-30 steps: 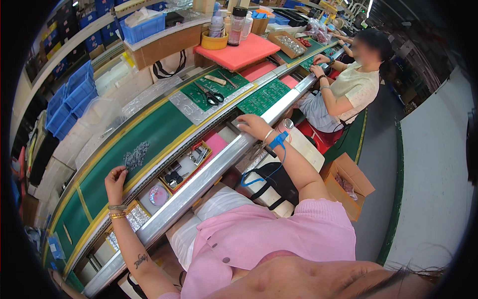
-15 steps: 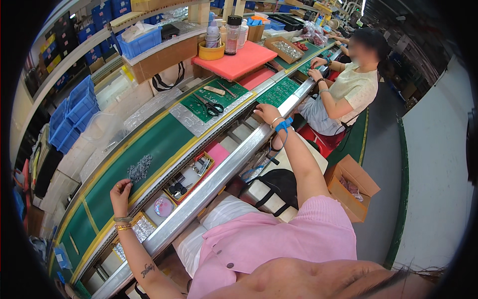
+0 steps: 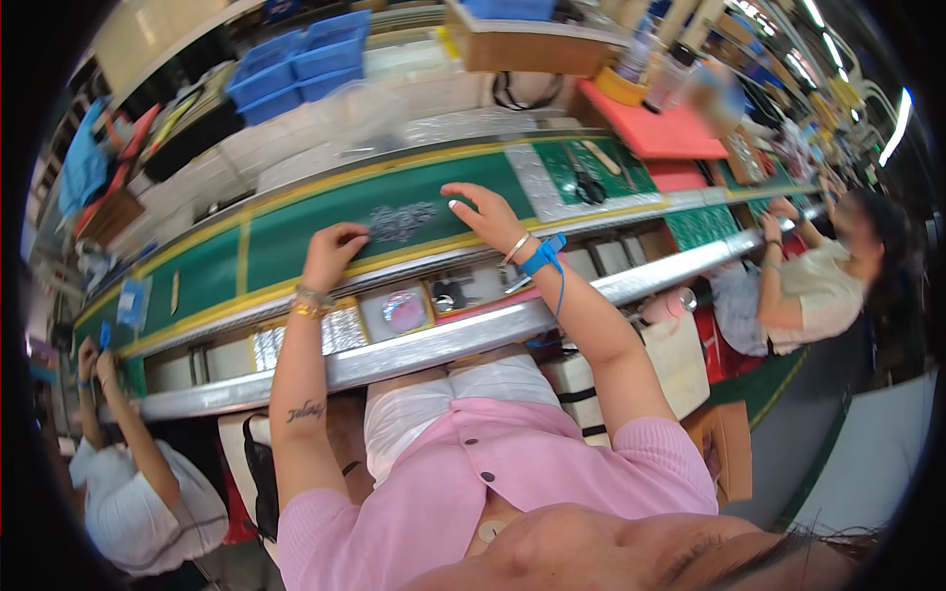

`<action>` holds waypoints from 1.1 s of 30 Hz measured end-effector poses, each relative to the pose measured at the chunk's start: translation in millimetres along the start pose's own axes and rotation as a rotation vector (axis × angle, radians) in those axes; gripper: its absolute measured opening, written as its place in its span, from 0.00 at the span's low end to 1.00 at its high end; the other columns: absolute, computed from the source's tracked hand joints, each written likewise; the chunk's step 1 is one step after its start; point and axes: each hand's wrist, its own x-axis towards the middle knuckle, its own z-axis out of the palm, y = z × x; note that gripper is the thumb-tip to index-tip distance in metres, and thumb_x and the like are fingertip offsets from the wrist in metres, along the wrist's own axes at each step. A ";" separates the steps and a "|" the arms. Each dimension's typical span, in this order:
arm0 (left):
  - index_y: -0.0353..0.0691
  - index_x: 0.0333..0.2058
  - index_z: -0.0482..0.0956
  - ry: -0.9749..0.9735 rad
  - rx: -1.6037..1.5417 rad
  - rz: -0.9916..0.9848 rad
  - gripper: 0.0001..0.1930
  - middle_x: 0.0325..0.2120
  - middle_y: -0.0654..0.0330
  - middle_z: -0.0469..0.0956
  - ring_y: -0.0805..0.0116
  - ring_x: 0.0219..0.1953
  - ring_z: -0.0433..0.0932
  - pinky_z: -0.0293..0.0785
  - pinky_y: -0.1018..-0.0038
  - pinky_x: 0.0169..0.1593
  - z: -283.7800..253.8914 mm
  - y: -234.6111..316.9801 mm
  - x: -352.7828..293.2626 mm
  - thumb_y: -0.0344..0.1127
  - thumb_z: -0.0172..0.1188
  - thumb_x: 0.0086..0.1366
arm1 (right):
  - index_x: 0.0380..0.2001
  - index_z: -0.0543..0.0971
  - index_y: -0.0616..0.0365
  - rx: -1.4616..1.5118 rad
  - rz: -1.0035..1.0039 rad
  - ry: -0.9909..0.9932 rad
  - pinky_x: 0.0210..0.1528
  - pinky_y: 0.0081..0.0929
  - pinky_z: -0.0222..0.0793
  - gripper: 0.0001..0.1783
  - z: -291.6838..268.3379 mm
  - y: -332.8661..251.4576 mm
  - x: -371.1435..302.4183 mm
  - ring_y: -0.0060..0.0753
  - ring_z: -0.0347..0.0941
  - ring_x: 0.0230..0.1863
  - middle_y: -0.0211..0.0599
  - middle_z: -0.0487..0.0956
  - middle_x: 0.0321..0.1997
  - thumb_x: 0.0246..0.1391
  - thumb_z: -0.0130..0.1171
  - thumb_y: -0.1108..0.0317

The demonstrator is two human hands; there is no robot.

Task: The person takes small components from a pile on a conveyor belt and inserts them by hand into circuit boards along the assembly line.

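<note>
A loose pile of small grey parts (image 3: 402, 222) lies on the green conveyor belt (image 3: 325, 222). At its left edge is my left hand (image 3: 333, 254), fingers bent and drawn together at the tips; whatever they may hold is too small to see. My right hand (image 3: 483, 217) hovers over the belt just right of the pile, thumb and fingers apart, with nothing visible in it. A blue wrist strap (image 3: 544, 256) with a cord sits on my right wrist. To the right of that hand, black scissors (image 3: 589, 187) rest on a green circuit board (image 3: 562, 165).
A metal rail (image 3: 443, 340) runs between me and the belt. Beneath the belt's edge are small trays, one with a round pinkish container (image 3: 403, 309). Blue bins (image 3: 296, 74) stand behind. Co-workers sit at right (image 3: 813, 281) and left (image 3: 148, 492). A red board (image 3: 655, 123) stands back right.
The view has swung left, bringing a second co-worker into sight. My right hand has left the circuit boards at right and come beside the grey pile. The left hand stays by the pile.
</note>
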 end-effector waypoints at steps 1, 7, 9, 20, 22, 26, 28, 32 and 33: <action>0.34 0.34 0.80 -0.001 0.002 -0.059 0.07 0.28 0.60 0.80 0.76 0.31 0.76 0.72 0.79 0.36 -1.7 3.9 -3.0 0.28 0.61 0.55 | 0.46 0.73 0.60 0.014 0.004 0.004 0.53 0.33 0.63 0.17 16.6 10.1 9.3 0.44 0.69 0.50 0.44 0.75 0.46 0.54 0.52 0.64; 0.34 0.32 0.79 0.121 0.018 -0.018 0.06 0.29 0.59 0.79 0.72 0.31 0.78 0.73 0.78 0.36 -9.8 -3.4 -14.7 0.27 0.60 0.55 | 0.51 0.67 0.65 -0.111 -0.007 -0.144 0.59 0.36 0.58 0.25 85.8 3.0 38.1 0.51 0.61 0.58 0.53 0.68 0.54 0.54 0.52 0.59; 0.34 0.32 0.78 0.138 0.027 -0.011 0.06 0.29 0.59 0.79 0.71 0.31 0.78 0.73 0.78 0.36 -7.3 4.2 -8.3 0.26 0.60 0.54 | 0.51 0.67 0.65 -0.199 -0.106 -0.156 0.61 0.36 0.54 0.25 93.6 2.5 43.1 0.52 0.58 0.61 0.54 0.67 0.55 0.54 0.52 0.59; 0.33 0.32 0.79 0.143 0.022 0.017 0.06 0.28 0.57 0.80 0.71 0.31 0.78 0.74 0.76 0.37 -4.6 3.8 -14.9 0.28 0.58 0.56 | 0.47 0.73 0.60 0.364 0.130 -0.090 0.55 0.26 0.62 0.17 84.3 3.3 34.5 0.33 0.68 0.52 0.39 0.74 0.49 0.55 0.51 0.66; 0.32 0.32 0.79 0.143 -0.035 0.008 0.06 0.28 0.58 0.80 0.73 0.31 0.78 0.74 0.78 0.37 -2.8 6.6 -15.7 0.27 0.58 0.57 | 0.45 0.74 0.59 0.270 0.094 -0.113 0.53 0.27 0.63 0.16 80.3 1.9 34.5 0.36 0.69 0.50 0.39 0.75 0.47 0.53 0.54 0.65; 0.31 0.32 0.78 0.108 -0.055 0.011 0.05 0.28 0.58 0.80 0.75 0.31 0.78 0.73 0.79 0.37 -0.4 7.8 -11.7 0.26 0.57 0.57 | 0.42 0.76 0.55 -0.031 -0.149 -0.076 0.54 0.34 0.62 0.19 76.3 2.3 33.3 0.41 0.68 0.49 0.38 0.75 0.45 0.45 0.62 0.62; 0.31 0.33 0.78 0.114 -0.069 -0.032 0.06 0.28 0.59 0.80 0.75 0.32 0.77 0.73 0.80 0.37 -2.3 3.9 -11.0 0.26 0.58 0.57 | 0.41 0.76 0.55 -0.068 -0.141 -0.054 0.54 0.33 0.62 0.20 74.4 -2.7 33.3 0.41 0.67 0.49 0.37 0.75 0.44 0.43 0.63 0.62; 0.31 0.34 0.77 0.105 -0.024 -0.049 0.05 0.28 0.62 0.79 0.78 0.32 0.76 0.72 0.82 0.37 -4.9 0.3 -9.4 0.24 0.57 0.58 | 0.40 0.76 0.54 -0.155 -0.069 -0.121 0.49 0.34 0.63 0.22 65.3 -10.3 33.0 0.40 0.67 0.45 0.35 0.74 0.38 0.39 0.66 0.60; 0.31 0.34 0.77 0.094 -0.025 -0.040 0.05 0.28 0.62 0.79 0.78 0.32 0.76 0.72 0.82 0.37 -4.6 -0.4 -8.3 0.24 0.57 0.58 | 0.40 0.76 0.53 -0.178 -0.056 -0.155 0.48 0.34 0.63 0.23 64.0 -11.0 32.7 0.40 0.67 0.43 0.35 0.74 0.36 0.38 0.67 0.59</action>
